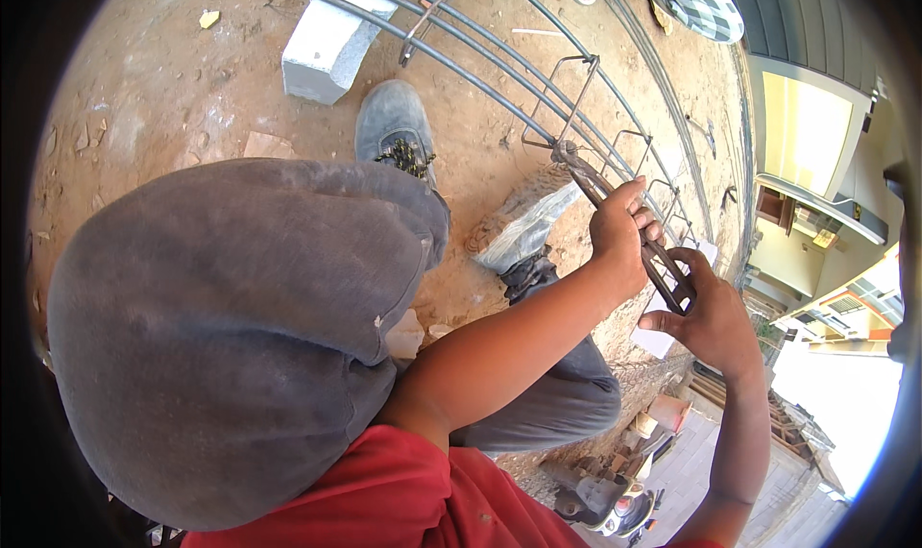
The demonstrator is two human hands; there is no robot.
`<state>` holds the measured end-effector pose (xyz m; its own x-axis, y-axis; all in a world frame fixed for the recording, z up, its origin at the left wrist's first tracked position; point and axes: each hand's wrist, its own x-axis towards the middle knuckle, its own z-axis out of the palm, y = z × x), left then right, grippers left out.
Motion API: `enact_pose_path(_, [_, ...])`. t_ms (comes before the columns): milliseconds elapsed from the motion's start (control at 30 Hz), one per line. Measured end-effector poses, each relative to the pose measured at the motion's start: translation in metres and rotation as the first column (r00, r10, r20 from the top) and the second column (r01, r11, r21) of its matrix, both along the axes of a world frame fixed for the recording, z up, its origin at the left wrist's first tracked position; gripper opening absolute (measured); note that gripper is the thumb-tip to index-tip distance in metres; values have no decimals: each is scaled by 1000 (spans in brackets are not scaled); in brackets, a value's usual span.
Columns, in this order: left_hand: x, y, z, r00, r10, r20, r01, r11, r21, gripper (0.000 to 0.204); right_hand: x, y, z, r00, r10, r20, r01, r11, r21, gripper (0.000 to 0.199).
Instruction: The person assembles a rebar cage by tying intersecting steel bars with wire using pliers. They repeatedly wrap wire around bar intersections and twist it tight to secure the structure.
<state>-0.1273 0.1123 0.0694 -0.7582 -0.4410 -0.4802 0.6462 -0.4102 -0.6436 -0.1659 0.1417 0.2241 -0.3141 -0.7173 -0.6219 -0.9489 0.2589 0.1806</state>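
A pair of long-handled steel pincers (597, 185) reaches up and to the left, its jaws at a corner where a stirrup (579, 97) meets a long bar of the rebar cage (490, 87). Any wire in the jaws is too small to make out. My left hand (622, 229) is closed round the handles partway down, with its index finger stretched along them. Lower down, my right hand (709, 308) grips the handle ends between thumb and fingers. The curving grey bars run from the top left toward the right, tied to several square stirrups.
A white block (336, 44) props the cage at the top. Near my shoe (394, 125) and bent leg, a broken grey stone chunk (523, 217) lies on the dirt. More bars (672, 97) lie at the right. Behind are buildings (807, 125) and a parked motorbike (624, 511).
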Motion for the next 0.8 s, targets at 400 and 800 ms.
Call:
enact_pose_path(400, [-6,26,-15,995,82,50,-69,973,-220,38,-50,12,-25,564,-639,523,614,748,253,52])
enact_pose_path(800, [15,-16,16,960,221,-173,-207,974,92,36,35,9,-5,670,571,-474,-731,620,-285,50])
